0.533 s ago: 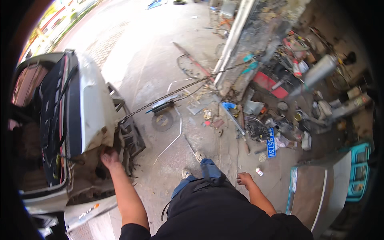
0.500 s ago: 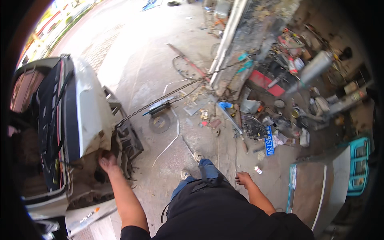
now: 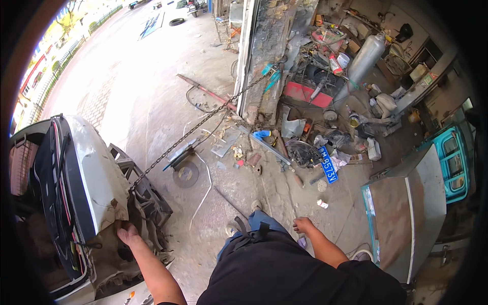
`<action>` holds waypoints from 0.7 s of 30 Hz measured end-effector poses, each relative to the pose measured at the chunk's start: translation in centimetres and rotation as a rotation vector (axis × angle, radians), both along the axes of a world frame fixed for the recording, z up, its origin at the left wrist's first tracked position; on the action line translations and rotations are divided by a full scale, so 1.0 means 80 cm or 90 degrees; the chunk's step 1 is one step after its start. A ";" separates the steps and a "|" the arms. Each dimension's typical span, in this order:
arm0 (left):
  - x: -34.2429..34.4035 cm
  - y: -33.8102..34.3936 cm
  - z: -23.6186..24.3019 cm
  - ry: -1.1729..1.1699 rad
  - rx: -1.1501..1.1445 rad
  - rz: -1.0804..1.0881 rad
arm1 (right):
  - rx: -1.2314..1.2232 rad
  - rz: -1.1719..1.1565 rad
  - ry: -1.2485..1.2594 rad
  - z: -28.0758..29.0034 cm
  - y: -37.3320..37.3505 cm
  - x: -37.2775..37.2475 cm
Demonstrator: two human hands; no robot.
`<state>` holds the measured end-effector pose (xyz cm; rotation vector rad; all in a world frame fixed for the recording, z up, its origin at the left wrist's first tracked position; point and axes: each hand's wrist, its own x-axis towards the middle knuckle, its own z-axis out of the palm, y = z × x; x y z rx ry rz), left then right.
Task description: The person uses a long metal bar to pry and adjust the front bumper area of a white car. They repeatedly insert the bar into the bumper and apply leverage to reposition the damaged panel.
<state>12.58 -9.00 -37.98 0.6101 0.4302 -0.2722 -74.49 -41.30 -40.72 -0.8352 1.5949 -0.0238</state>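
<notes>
At the left stands a damaged vehicle body with a white outer panel (image 3: 96, 168) and torn, crumpled metal along its lower edge. My left hand (image 3: 128, 234) is at that torn edge, fingers curled against the metal and partly hidden. A taut chain (image 3: 175, 145) runs from a dark metal frame (image 3: 147, 188) beside the panel to a teal chain hoist (image 3: 271, 77) at the pillar. Low at my right side hangs my right hand (image 3: 304, 225), loosely closed over the floor, with nothing visible in it.
A grey pillar (image 3: 272, 30) rises ahead. Scrap, a blue plate (image 3: 328, 165) and a silver gas cylinder (image 3: 367, 57) crowd the right. A brown panel (image 3: 391, 218) and teal frame (image 3: 457, 165) stand nearer. A shoe (image 3: 362, 255) shows beside the panel. A red bar (image 3: 206, 91) lies ahead.
The view has turned, so the surroundings sit further left in the picture. My left hand stays at the torn panel edge. My right hand's fingers have curled closer together. A shoe has come into view at right.
</notes>
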 end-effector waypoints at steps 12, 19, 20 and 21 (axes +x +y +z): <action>-0.021 -0.019 0.051 -0.071 0.055 -0.040 | -0.023 -0.025 -0.011 0.001 -0.050 -0.012; -0.031 -0.022 0.057 -0.076 0.139 -0.017 | -0.051 -0.121 -0.036 -0.007 -0.024 -0.075; -0.032 -0.024 0.059 -0.077 0.145 -0.009 | -0.037 -0.127 -0.038 -0.011 -0.013 -0.087; -0.033 -0.026 0.060 -0.067 0.094 0.003 | -0.011 -0.135 0.010 -0.018 -0.006 -0.097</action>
